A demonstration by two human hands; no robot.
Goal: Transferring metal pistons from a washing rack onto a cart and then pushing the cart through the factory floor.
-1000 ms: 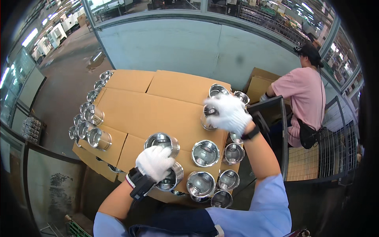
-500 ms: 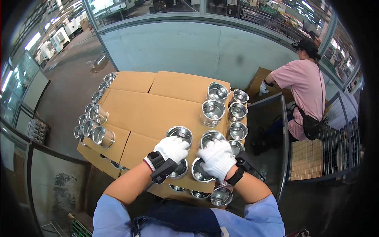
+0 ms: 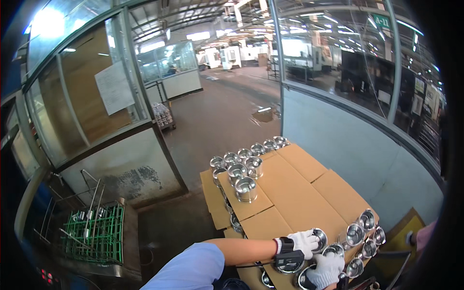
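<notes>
My left hand (image 3: 302, 243), in a white knit glove, has its fingers curled at the rim of a shiny metal piston (image 3: 319, 239). Another piston (image 3: 290, 267) stands partly hidden under that wrist. My right hand (image 3: 326, 269), gloved the same way, is closed about a piston (image 3: 334, 250) and covers part of it. Beside its knuckles is one more piston (image 3: 303, 279), partly covered. These pistons stand hollow side up on a cardboard sheet (image 3: 295, 198). The undersides of my fingers are hidden.
Several pistons (image 3: 246, 189) line the cardboard's far left side; others (image 3: 355, 234) stand at its right edge. A lower layer shows beneath the sheet. A green rack (image 3: 94, 234) stands at the left, a pale partition (image 3: 348, 145) behind. A co-worker's pink sleeve (image 3: 427, 236) shows at the right.
The view has swung left, so the stack and my hands now appear lower and further right. Both hands remain at the same group of pistons. The co-worker is mostly out of view.
</notes>
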